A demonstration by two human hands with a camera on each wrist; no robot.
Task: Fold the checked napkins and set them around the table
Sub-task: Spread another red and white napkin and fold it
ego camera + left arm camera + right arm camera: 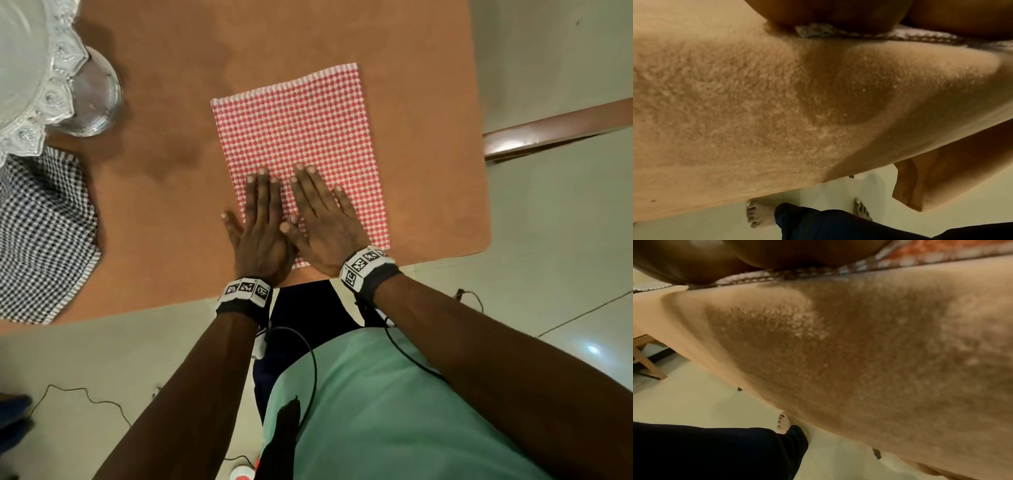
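Observation:
A red-and-white checked napkin lies flat on the brown cloth-covered table, near its right front corner. Both hands press flat on the napkin's near part, side by side, fingers straight. My left hand covers the near left edge, its thumb on the bare table. My right hand lies just to its right. In the wrist views only the napkin's edge shows under each palm. A black-and-white checked napkin lies crumpled at the table's left edge.
A glass stand with a scalloped rim is at the far left of the table. The table's right edge and rounded corner are close to the red napkin. A wooden bench edge is beyond, on the tiled floor.

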